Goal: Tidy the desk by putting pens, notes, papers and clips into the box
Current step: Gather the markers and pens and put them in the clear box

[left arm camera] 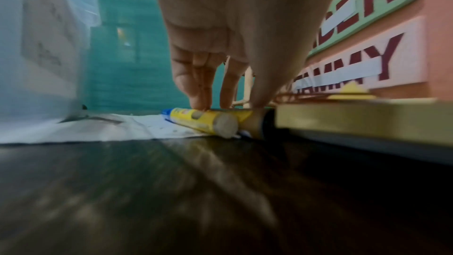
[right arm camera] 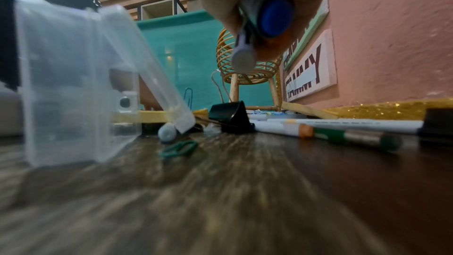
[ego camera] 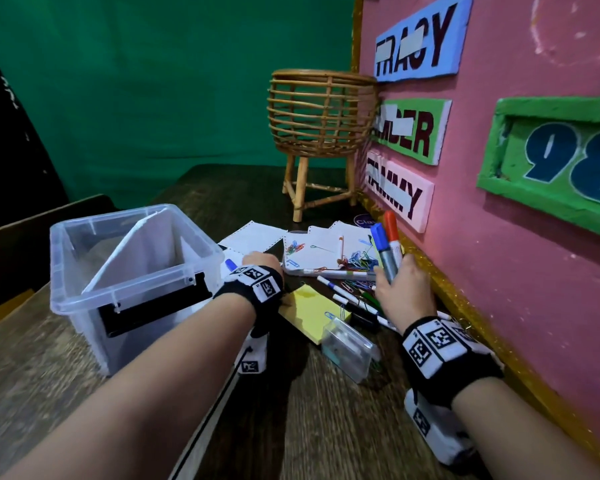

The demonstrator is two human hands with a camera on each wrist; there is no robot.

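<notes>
1. Tabletop (ego camera: 66, 368) of dark wood grain ran bare across the near side, giving both forearms free room, while a pink board (ego camera: 499, 237) with name signs walled off its right edge.
2. The clear box (ego camera: 132, 271) stood open at the left, a white sheet leaning slantwise inside it; its right wall sat just beside the left hand.
3. A rattan basket on legs (ego camera: 321, 133) stood at the far end against the pink board, behind the clutter.
4. Loose papers (ego camera: 253, 235) and a white pad (ego camera: 326, 251) strewn with coloured clips lay between the box and the board.
5. The right hand (ego camera: 404, 289) was wrapped around a blue marker (ego camera: 383, 251) and a red marker (ego camera: 394, 233), held upright near the board.
6. The left hand (ego camera: 260, 261) reached down with fingertips (left arm camera: 196, 102) pressing on a yellow tube (left arm camera: 201, 123) lying on paper; whether the fingers curled round it could not be told.
7. A yellow sticky-note pad (ego camera: 312, 308) lay between the wrists, with a small clear case (ego camera: 349, 348) touching its near corner.
8. Several white pens (ego camera: 343, 294), a green marker (right arm camera: 353, 138) and a black binder clip (right arm camera: 230, 115) crowded the strip beneath the right hand.
</notes>
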